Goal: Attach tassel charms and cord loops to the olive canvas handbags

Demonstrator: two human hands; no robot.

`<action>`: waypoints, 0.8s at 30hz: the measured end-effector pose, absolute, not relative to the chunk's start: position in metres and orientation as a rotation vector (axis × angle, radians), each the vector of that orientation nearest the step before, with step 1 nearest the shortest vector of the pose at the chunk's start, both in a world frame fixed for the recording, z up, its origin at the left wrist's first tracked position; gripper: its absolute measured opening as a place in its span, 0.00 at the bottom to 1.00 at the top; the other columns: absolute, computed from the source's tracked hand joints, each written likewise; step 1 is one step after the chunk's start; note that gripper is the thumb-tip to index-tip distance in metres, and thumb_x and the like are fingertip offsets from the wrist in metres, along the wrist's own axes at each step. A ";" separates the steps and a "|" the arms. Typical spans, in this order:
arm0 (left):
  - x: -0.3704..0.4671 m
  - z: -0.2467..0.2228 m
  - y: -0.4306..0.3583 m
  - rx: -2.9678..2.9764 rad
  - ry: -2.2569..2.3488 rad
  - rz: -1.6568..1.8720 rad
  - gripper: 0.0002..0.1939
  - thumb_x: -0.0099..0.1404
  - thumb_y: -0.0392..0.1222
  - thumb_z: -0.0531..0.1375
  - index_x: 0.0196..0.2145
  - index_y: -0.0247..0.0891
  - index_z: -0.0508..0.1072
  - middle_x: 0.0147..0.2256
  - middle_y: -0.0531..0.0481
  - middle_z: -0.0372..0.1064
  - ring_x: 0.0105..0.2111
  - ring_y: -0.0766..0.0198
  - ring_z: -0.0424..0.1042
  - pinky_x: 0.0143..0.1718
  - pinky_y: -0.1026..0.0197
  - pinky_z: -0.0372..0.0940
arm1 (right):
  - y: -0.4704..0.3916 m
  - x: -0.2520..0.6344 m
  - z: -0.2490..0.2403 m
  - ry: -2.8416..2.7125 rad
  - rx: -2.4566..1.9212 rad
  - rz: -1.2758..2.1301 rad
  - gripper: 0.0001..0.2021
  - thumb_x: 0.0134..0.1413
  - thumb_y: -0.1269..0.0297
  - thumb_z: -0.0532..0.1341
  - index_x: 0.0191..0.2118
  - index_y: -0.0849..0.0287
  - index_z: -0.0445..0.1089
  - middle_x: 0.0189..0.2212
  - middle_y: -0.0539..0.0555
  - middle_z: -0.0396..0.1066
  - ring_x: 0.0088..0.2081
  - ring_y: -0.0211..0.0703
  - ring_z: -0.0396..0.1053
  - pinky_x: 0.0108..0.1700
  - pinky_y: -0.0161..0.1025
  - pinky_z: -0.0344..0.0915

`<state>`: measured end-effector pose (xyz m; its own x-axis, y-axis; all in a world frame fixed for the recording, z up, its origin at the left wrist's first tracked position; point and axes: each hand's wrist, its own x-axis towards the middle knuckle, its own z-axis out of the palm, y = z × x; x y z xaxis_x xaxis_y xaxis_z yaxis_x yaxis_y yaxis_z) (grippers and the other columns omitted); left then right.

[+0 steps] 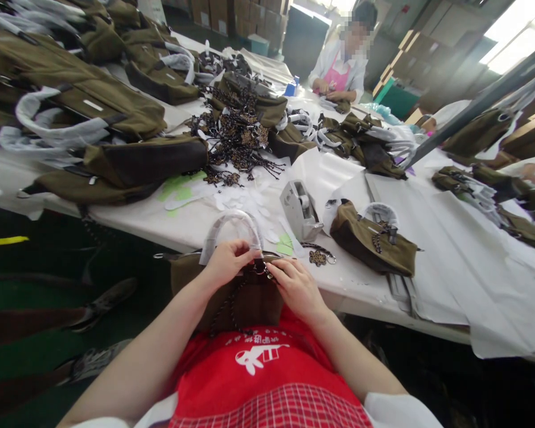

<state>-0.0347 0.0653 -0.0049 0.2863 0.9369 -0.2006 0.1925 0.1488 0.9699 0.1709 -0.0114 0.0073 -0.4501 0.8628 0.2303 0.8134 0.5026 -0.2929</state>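
An olive-brown handbag (183,276) rests against the table's front edge and my red apron, its handle (234,223) wrapped in white film and standing up. My left hand (227,261) is closed, thumb and fingers pinching the wrapped handle near its base. My right hand (296,288) is closed too, its fingertips on a metal ring (260,268) at the foot of the handle. A dark braided cord (223,312) hangs down the bag's front. The exact grip of the right fingertips is partly hidden.
Ahead stands a grey tape dispenser (299,211), with a leopard-patterned flower charm (317,257) beside it. A finished-looking handbag (374,238) lies right. Piled charms (241,128) and several bags (129,166) fill the left and back. A co-worker (339,71) handles something across the table.
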 end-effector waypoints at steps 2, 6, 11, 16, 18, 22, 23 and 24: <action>-0.036 -0.007 0.065 1.396 1.224 0.762 0.21 0.55 0.59 0.64 0.24 0.36 0.71 0.20 0.54 0.69 0.21 0.67 0.66 0.22 0.66 0.60 | -0.016 0.168 0.007 -2.383 -1.388 0.219 0.18 0.63 0.72 0.58 0.57 0.56 0.68 0.49 0.57 0.73 0.50 0.51 0.67 0.54 0.49 0.67; -0.039 -0.010 0.064 1.466 1.271 0.752 0.22 0.56 0.59 0.63 0.22 0.36 0.71 0.18 0.55 0.67 0.19 0.68 0.64 0.21 0.66 0.58 | -0.017 0.165 0.007 -2.351 -1.374 0.262 0.16 0.64 0.70 0.57 0.56 0.57 0.69 0.47 0.57 0.74 0.47 0.50 0.68 0.53 0.49 0.67; -0.039 -0.010 0.063 1.536 1.237 0.672 0.22 0.56 0.60 0.63 0.23 0.36 0.73 0.18 0.55 0.67 0.19 0.68 0.63 0.21 0.66 0.57 | -0.015 0.163 0.007 -2.322 -1.342 0.281 0.14 0.64 0.70 0.57 0.53 0.58 0.71 0.44 0.58 0.74 0.45 0.49 0.68 0.51 0.48 0.68; -0.037 -0.013 0.066 1.614 1.208 0.643 0.20 0.56 0.57 0.64 0.22 0.37 0.74 0.17 0.55 0.67 0.19 0.68 0.62 0.21 0.66 0.55 | -0.017 0.163 0.005 -2.301 -1.327 0.341 0.13 0.63 0.71 0.58 0.51 0.56 0.72 0.43 0.57 0.75 0.44 0.47 0.69 0.49 0.46 0.68; -0.037 -0.010 0.067 1.627 1.242 0.650 0.17 0.55 0.55 0.64 0.25 0.37 0.76 0.19 0.53 0.70 0.20 0.66 0.65 0.23 0.65 0.59 | -0.019 0.163 0.005 -2.294 -1.332 0.384 0.12 0.62 0.68 0.59 0.50 0.57 0.72 0.43 0.57 0.75 0.44 0.48 0.69 0.49 0.47 0.68; -0.042 0.030 0.049 1.680 1.321 0.830 0.19 0.58 0.52 0.63 0.42 0.37 0.77 0.31 0.46 0.76 0.27 0.60 0.72 0.31 0.60 0.67 | -0.021 0.166 0.012 -2.293 -1.320 0.500 0.16 0.59 0.58 0.64 0.50 0.57 0.72 0.44 0.58 0.74 0.46 0.49 0.69 0.50 0.48 0.68; -0.044 0.045 0.041 1.678 1.265 0.892 0.20 0.60 0.52 0.62 0.45 0.37 0.76 0.35 0.44 0.76 0.31 0.58 0.73 0.34 0.59 0.69 | -0.022 0.166 0.014 -2.288 -1.317 0.521 0.15 0.58 0.57 0.64 0.49 0.57 0.72 0.44 0.58 0.74 0.46 0.49 0.70 0.50 0.48 0.68; -0.047 0.060 0.032 1.657 1.152 0.943 0.20 0.62 0.52 0.60 0.47 0.39 0.76 0.39 0.44 0.76 0.36 0.56 0.74 0.38 0.57 0.70 | -0.022 0.166 0.016 -2.288 -1.317 0.529 0.14 0.59 0.56 0.63 0.47 0.57 0.73 0.43 0.57 0.75 0.45 0.49 0.70 0.50 0.47 0.68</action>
<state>-0.0472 0.0320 0.0602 0.2809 0.9548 0.0973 0.2844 -0.1797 0.9417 0.1662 -0.0222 0.0158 -0.4457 0.8756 0.1863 0.7049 0.4716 -0.5299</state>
